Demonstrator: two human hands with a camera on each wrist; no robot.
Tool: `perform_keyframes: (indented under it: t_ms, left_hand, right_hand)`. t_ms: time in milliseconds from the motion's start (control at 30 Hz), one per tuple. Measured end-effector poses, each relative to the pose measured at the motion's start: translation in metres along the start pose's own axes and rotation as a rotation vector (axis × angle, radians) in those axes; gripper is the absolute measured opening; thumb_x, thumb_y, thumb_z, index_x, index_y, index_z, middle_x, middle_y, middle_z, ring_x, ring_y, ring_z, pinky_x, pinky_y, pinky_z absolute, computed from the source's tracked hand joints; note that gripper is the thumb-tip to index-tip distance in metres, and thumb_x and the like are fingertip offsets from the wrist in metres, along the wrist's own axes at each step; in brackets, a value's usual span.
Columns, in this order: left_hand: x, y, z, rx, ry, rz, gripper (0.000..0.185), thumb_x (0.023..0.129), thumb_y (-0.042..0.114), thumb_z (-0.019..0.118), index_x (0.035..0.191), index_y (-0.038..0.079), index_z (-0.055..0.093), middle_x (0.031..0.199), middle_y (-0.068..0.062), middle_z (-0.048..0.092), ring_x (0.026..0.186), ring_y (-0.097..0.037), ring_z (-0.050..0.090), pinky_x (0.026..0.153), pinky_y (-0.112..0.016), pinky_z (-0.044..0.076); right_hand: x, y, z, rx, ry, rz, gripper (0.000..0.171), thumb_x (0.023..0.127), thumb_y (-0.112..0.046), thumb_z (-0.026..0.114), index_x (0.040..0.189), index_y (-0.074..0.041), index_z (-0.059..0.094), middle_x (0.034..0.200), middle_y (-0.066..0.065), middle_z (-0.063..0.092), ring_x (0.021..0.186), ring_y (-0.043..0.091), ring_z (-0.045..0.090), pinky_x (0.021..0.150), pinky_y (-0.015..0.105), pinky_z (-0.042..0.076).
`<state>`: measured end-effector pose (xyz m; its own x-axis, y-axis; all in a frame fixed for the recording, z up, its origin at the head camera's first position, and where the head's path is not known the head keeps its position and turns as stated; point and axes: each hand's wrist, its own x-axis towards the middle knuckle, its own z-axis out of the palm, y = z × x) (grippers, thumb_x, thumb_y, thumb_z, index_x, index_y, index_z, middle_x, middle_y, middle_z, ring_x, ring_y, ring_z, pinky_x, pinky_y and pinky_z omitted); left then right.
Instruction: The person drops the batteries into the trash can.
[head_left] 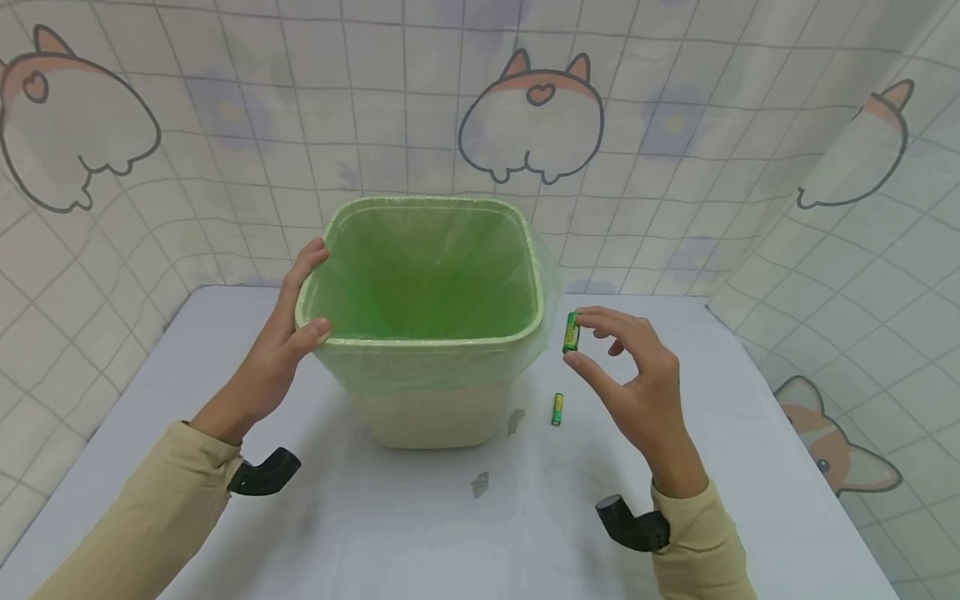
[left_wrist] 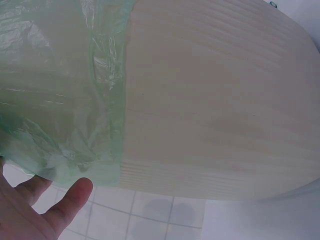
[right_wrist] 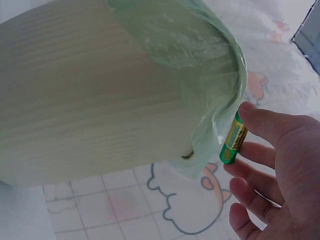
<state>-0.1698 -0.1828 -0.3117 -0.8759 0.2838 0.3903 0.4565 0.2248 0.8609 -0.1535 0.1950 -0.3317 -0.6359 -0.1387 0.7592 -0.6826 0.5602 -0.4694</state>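
Observation:
A cream waste bin (head_left: 431, 417) lined with a green plastic bag (head_left: 427, 267) stands on the white table (head_left: 375, 517). My left hand (head_left: 288, 333) holds the bin's left rim, fingers behind the corner and thumb on its front edge; its thumb (left_wrist: 70, 197) shows under the bag in the left wrist view. My right hand (head_left: 630, 375) pinches a green and yellow battery (head_left: 572, 332) upright by its two ends, just right of the bin's rim. In the right wrist view the battery (right_wrist: 234, 140) sits close beside the bag's overhang (right_wrist: 210, 100). A second battery (head_left: 557, 409) lies on the table.
A cartoon-print tiled curtain (head_left: 525, 117) hangs behind and beside the table. Two small grey marks (head_left: 480, 482) show on the tabletop in front of the bin. The table's right edge runs near my right forearm.

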Motion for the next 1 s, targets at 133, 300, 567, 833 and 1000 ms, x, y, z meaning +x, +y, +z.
perform_keyframes:
  t_ms: [133,300,567,833,1000]
  left_hand:
    - [0.0,0.0,0.0,0.002,-0.002,-0.003,0.066,0.092,0.022,0.041,0.153,0.022,0.017,0.162,0.014,0.002,0.151,-0.015,-0.003,0.111,-0.069,0.003]
    - [0.0,0.0,0.0,0.005,-0.002,-0.004,0.066,0.092,0.022,0.041,0.153,0.022,0.017,0.162,0.014,0.002,0.151,-0.014,-0.003,0.111,-0.068,0.003]
    - [0.0,0.0,0.0,-0.003,-0.002,0.001,0.066,0.092,0.022,0.041,0.153,0.022,0.017,0.162,0.014,0.002,0.151,-0.015,-0.002,0.112,-0.068,0.003]
    - [0.0,0.001,0.0,0.002,-0.001,0.004,0.066,0.092,0.021,0.041,0.153,0.021,0.017,0.162,0.014,0.002,0.151,-0.014,-0.003,0.111,-0.069,0.002]
    - [0.0,0.002,0.001,0.002,-0.004,0.0,0.066,0.092,0.021,0.04,0.154,0.021,0.016,0.162,0.014,0.001,0.151,-0.015,-0.004,0.111,-0.069,0.002]
  right_hand:
    - [0.002,-0.001,0.0,0.014,0.003,-0.011,0.046,0.072,-0.004,0.079,0.116,-0.01,0.069,0.118,0.005,0.069,0.096,0.019,0.057,0.078,0.021,0.041]
    - [0.004,-0.003,-0.001,0.024,0.007,-0.021,0.046,0.072,-0.004,0.079,0.116,-0.01,0.069,0.117,0.005,0.069,0.095,0.019,0.057,0.078,0.022,0.042]
    - [0.008,-0.006,-0.001,0.044,0.013,-0.03,0.044,0.072,-0.004,0.079,0.115,-0.009,0.069,0.116,0.006,0.07,0.095,0.019,0.057,0.078,0.022,0.042]
    - [0.014,-0.008,-0.001,0.06,0.014,-0.043,0.044,0.072,-0.003,0.079,0.114,-0.008,0.069,0.115,0.007,0.07,0.095,0.019,0.057,0.079,0.022,0.042]
    - [0.018,-0.01,-0.001,0.066,0.009,-0.036,0.043,0.072,-0.003,0.079,0.114,-0.007,0.069,0.115,0.007,0.07,0.095,0.019,0.056,0.079,0.022,0.042]
